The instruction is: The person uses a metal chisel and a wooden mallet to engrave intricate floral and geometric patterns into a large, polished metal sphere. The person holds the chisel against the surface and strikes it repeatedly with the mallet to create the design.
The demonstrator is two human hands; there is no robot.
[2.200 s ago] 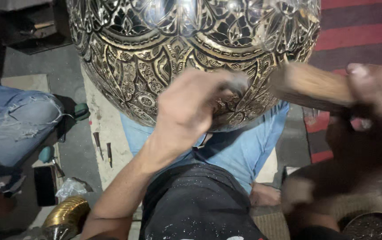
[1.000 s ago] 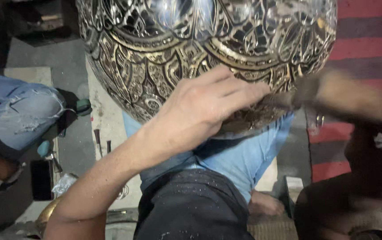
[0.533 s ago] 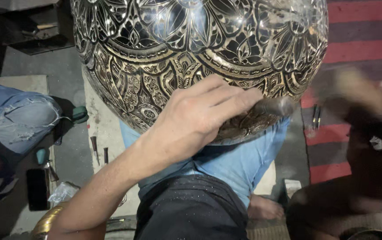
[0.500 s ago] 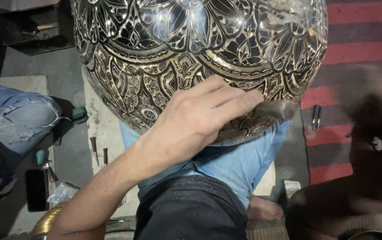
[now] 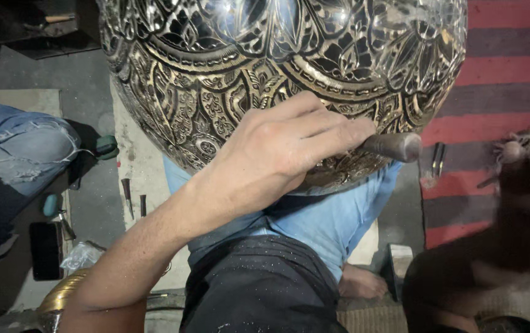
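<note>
At the far left, another person's knee in faded, frayed jeans [image 5: 27, 145] is showing, with a dark flat phone-like slab [image 5: 46, 250] lying on the grey floor [image 5: 92, 209] below it. Just right of these, two small dark punches [image 5: 134, 200] are lying side by side on a pale mat [image 5: 144, 166], and a curved brass rim [image 5: 61, 295] is peeking in at the bottom edge.

Filling the upper middle, a large rounded metal vessel [image 5: 265, 68], densely engraved with floral and leaf patterns in bright metal against black, is resting over the person's lap, against the light blue trousers [image 5: 333, 219] and dark apron [image 5: 259, 290].

The left hand [image 5: 283, 151] is reaching up from the lower left and lying across the vessel's lower curve. Its fingers are curled closed around a dark metal chisel [image 5: 391, 147], and the chisel's blunt round end is sticking out to the right past the fingertips. The working tip is hidden under the hand, so where it is meeting the engraved surface cannot be told.

Farther right, two slim dark tools [image 5: 438, 159] are lying on a red and dark striped rug [image 5: 499, 92]. At the right edge the right hand [image 5: 527, 145] is showing only as a motion-blurred smear; whether it is open or gripping anything cannot be told. A bare foot [image 5: 360, 285] is resting near the bottom.
</note>
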